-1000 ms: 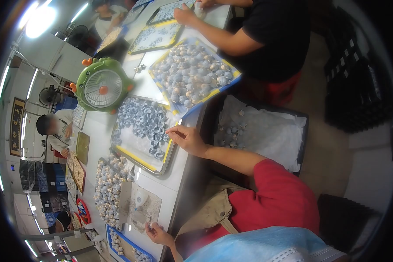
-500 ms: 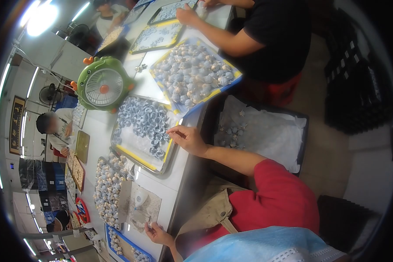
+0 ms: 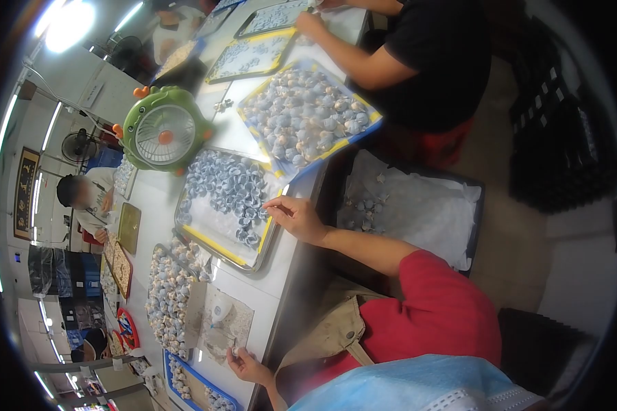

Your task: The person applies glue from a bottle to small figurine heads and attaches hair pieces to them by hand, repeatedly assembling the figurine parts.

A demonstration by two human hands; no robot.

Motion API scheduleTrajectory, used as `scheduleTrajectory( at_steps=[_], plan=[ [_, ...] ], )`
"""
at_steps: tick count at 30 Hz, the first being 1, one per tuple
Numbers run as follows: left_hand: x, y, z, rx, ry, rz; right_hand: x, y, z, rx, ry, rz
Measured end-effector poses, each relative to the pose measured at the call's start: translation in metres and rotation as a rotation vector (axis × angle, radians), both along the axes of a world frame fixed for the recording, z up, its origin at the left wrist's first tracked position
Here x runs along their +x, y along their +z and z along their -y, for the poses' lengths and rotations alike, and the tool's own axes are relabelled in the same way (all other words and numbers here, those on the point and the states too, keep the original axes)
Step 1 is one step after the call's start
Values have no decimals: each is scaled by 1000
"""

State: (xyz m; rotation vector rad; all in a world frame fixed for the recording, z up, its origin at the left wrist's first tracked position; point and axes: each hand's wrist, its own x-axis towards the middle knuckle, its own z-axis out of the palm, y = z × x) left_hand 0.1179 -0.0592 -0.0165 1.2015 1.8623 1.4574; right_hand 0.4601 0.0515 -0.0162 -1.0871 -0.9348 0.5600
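My right hand [image 3: 298, 218] reaches over the near rim of a yellow-edged tray [image 3: 216, 255]. Its thumb and fingertips are pinched together beside the blue-grey petal-like pieces [image 3: 230, 181] heaped there; anything between them is too small to make out. Lower in the view, my left hand [image 3: 250, 368] has its fingertips closed at the edge of a smeared board [image 3: 236, 318]. A tiny pale thing seems to sit in that pinch, its kind unclear. On the board lies a white rounded object [image 3: 219, 312] with a thin tip.
Pale blue ball-shaped pieces [image 3: 168, 294] are piled beside the board, above a blue tray [image 3: 230, 397]. A green fan [image 3: 163, 133] stands past the petal tray. Another tray of balls [image 3: 301, 113] sits near a co-worker in black [image 3: 432, 61]. A lined bin [image 3: 425, 212] is below table height.
The view has shifted very slightly. The co-worker's hand in black has drawn back a little to the right. Both my hands keep nearly the same pose.
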Motion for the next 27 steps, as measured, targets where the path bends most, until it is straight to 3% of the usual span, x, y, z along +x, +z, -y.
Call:
scheduleTrajectory(
  at_steps=[27],
  plan=[
    [0,0,1,-3,-8,21,-2,-4,1,32,-58,30]
  ],
)
